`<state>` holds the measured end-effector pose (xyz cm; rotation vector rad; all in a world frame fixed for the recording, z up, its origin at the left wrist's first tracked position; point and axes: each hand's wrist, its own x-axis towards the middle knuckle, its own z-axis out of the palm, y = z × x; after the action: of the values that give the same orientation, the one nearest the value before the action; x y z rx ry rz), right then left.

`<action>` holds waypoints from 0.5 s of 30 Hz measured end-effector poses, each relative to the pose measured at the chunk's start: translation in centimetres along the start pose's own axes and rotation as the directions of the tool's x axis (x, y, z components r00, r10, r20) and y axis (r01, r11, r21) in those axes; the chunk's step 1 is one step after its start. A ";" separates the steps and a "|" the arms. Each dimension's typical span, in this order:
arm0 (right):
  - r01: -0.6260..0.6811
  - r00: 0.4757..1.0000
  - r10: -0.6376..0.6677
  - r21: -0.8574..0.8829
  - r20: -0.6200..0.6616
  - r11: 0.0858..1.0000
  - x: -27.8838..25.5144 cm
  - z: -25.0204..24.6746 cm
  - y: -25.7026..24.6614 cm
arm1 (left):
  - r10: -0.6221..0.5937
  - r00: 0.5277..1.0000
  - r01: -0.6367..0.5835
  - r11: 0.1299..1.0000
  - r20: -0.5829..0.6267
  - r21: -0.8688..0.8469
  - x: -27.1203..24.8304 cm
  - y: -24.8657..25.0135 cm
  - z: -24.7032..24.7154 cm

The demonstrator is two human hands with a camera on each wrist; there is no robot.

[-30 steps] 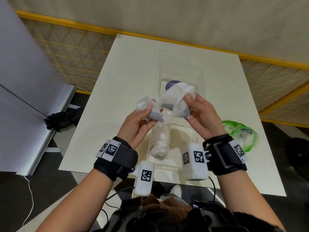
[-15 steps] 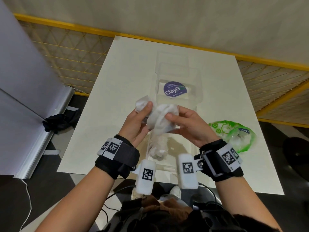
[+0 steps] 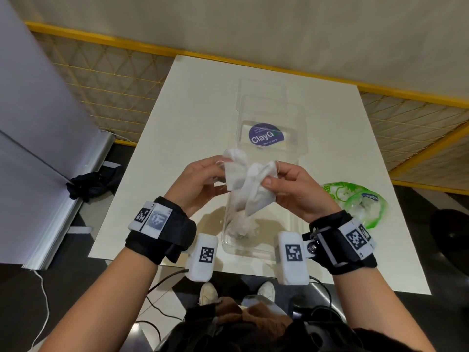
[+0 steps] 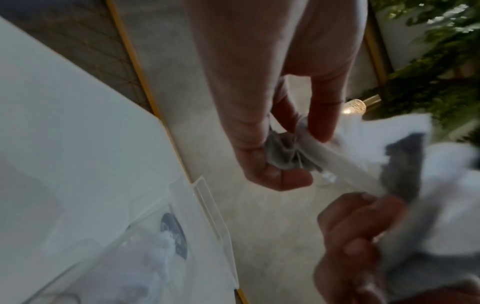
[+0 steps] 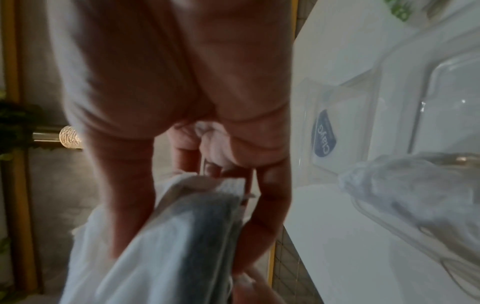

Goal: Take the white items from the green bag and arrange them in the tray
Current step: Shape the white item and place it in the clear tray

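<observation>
— Two hands share one white cloth item (image 3: 250, 185) in the head view, yes?
— Yes. The left hand (image 3: 200, 182) pinches its upper left end, the right hand (image 3: 295, 189) pinches the upper right fold between thumb and forefinger. It hangs between them, long axis running down toward the clear plastic tray (image 3: 294, 224) straight below, near the table's (image 3: 193, 118) front edge.
— Anything in the tray already?
— A bunched white item (image 3: 242, 226) lies at its near end. The lower tip of the held cloth hangs just over it; I cannot tell whether they touch. The green bag (image 3: 355, 201) sits well apart, by the table's right edge, nearer the right hand.

— And the left wrist view?
— Blurred, but the left hand's fingertips (image 4: 322, 131) and thumb clamp a gathered corner of the cloth. From there it stretches down and right to the right hand, whose fingers curl round it. The tray shows at lower left, below the hands.

— The right wrist view?
— The right hand's fingers (image 5: 270, 176) close on the folded edge of the cloth, which hangs toward the camera. The tray lies to the right, on the table.
— So the coming move?
— My judgement: straight down. The cloth is already over the tray, both hands equally near.
</observation>
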<state>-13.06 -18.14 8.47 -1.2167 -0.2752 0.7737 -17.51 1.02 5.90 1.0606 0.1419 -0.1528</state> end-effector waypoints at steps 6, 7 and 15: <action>-0.027 0.994 0.013 0.125 0.113 0.992 -0.8 0.7 -0.3 | 0.223 0.966 -0.240 0.963 0.131 0.125 0.0 0.6 -0.5; -0.048 0.994 0.037 0.098 0.103 0.994 -0.6 0.7 -0.1 | 0.243 0.959 -0.263 0.954 0.145 0.143 0.0 0.6 -0.6; -0.042 0.993 0.045 0.025 -0.113 0.999 0.5 1.6 0.5 | 0.231 0.970 -0.236 0.970 0.075 0.065 -0.5 0.3 -0.2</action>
<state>-13.85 -16.57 8.45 -1.2441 -0.1467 0.7402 -17.96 1.39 6.15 1.1358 -0.0500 0.0204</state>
